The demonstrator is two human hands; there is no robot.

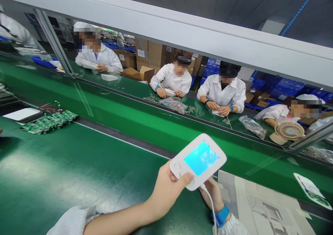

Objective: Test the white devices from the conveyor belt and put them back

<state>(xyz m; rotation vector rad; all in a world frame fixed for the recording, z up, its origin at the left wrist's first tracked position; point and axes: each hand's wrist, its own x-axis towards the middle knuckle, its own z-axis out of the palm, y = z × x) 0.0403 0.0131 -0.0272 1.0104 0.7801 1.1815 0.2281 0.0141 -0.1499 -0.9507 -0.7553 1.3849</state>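
A white handheld device with rounded corners and a lit light-blue screen (201,157) is tilted above the bench. My left hand (169,183) grips its lower left corner, with the thumb on the front face beside small button marks. From its lower edge a white cable (212,202) hangs down. Close behind that edge, next to the cable, is my right hand (212,192), with a blue wrist strap (222,216). The device hides most of the right fingers, so their grip does not show.
Green circuit boards (49,122) lie in a row on the green bench (104,172) at left. A green conveyor belt (125,122) runs beyond it, carrying a white casing (312,190) at right. Taped sheets (260,200) cover the bench's right side. Several co-workers in white sit opposite.
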